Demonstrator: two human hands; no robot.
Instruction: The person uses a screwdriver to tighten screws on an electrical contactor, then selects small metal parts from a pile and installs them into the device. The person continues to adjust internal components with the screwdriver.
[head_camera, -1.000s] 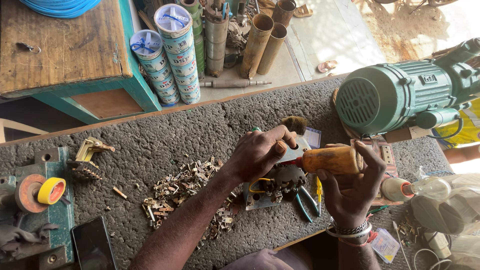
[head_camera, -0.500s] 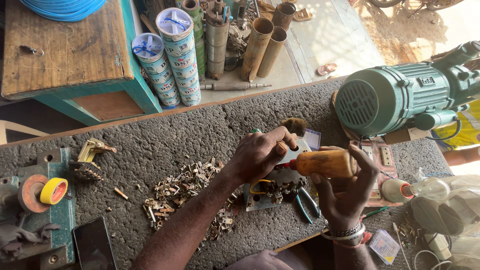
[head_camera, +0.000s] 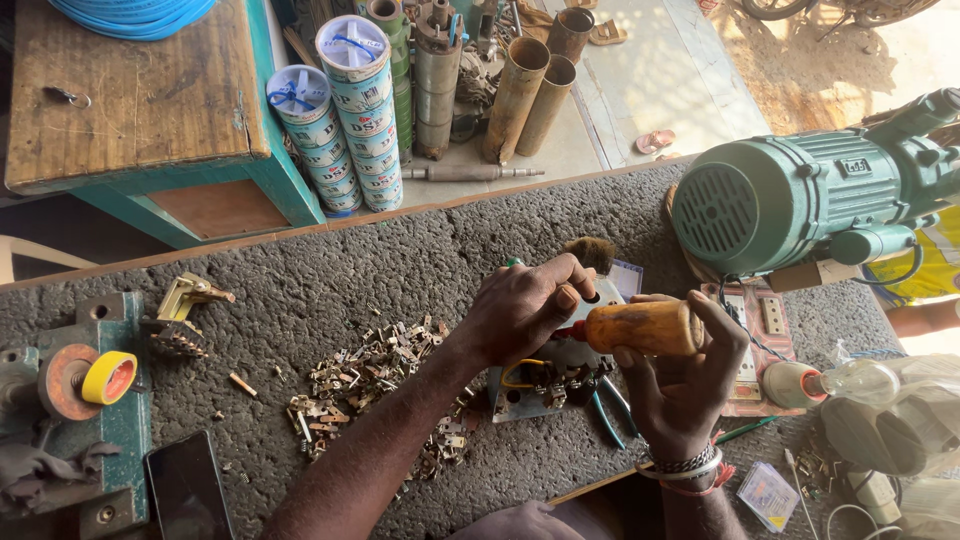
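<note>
Where the rough grey workbench (head_camera: 330, 280) fills the head view, a wooden-handled screwdriver (head_camera: 640, 328) is held near its front edge, right of the middle. The right hand (head_camera: 685, 385) is closed around the handle from below; the left hand (head_camera: 525, 310) is curled over the shaft end, fingertips pinched at the red collar. Directly beneath the hands lies a small metal switch assembly (head_camera: 545, 385) with yellow wire, blue-handled pliers (head_camera: 605, 415) touching its right side. A scatter of small metal parts (head_camera: 365, 385) is spread left of it. Beyond the bench's far edge, two stacks of white-and-teal printed tape rolls (head_camera: 350, 110) stand upright, each topped by a clear lid over blue contents, beside open rusty pipes (head_camera: 530, 95). At the right end a green motor (head_camera: 800, 195) is seated; near the front right corner a clear plastic bottle (head_camera: 850, 380) lies on its side, contents not discernible. At the left end a yellow tape roll (head_camera: 108, 377) rests on a teal vise (head_camera: 95, 420), a dark phone (head_camera: 185, 490) in front. Against the earlier pictures, hands and tool are seen almost unmoved.
</note>
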